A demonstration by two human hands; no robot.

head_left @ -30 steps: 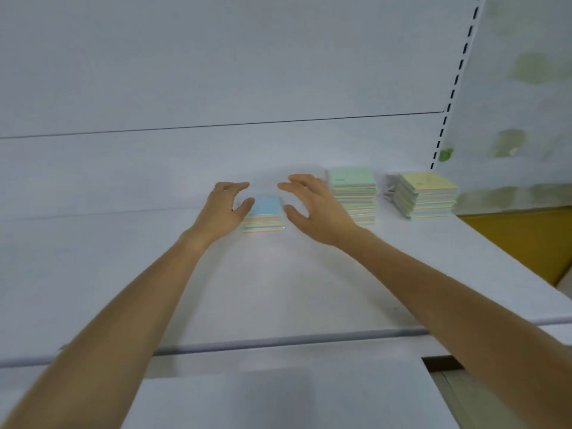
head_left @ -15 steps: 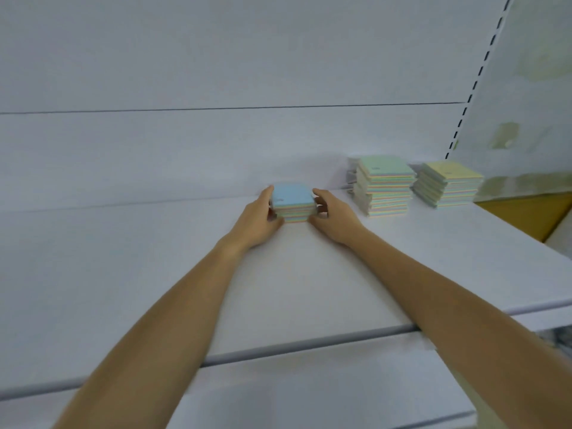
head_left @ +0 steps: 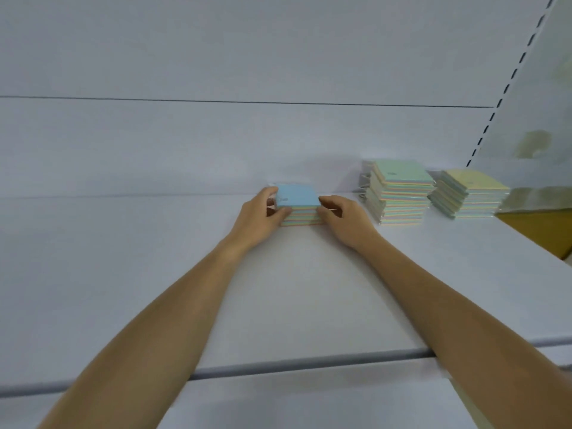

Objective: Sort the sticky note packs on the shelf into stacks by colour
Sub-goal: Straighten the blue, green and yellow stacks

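Sticky note packs in three stacks on the white shelf, all set toward the back, close to the rear panel.

Leftmost: one blue-topped stack, the shortest of the three, with pastel layers showing along its side. Stands flat on the shelf, well apart from the other two. Held between two bare hands. Left hand on its left side, thumb against the near left corner, fingers curled round the far left edge. Right hand on its right side, fingers curled in against the edge, thumb low by the near right corner. Both gripping the stack, one from each side.

Middle: one green-topped stack, the tallest, leaning a little, its packs not squarely aligned. Touched by neither hand. Something greyish just behind its left side, too blurred to name.

Rightmost: one yellow-topped stack, just beside the green one, lower than it, its packs fanned slightly toward the left.

Number of packs in each stack too blurred to count.

Two forearms reaching in from the bottom corners, crossing the shelf's grey front edge. One slotted upright rising at the right end of the rear panel. An ochre surface below and beyond the right end of the shelf.
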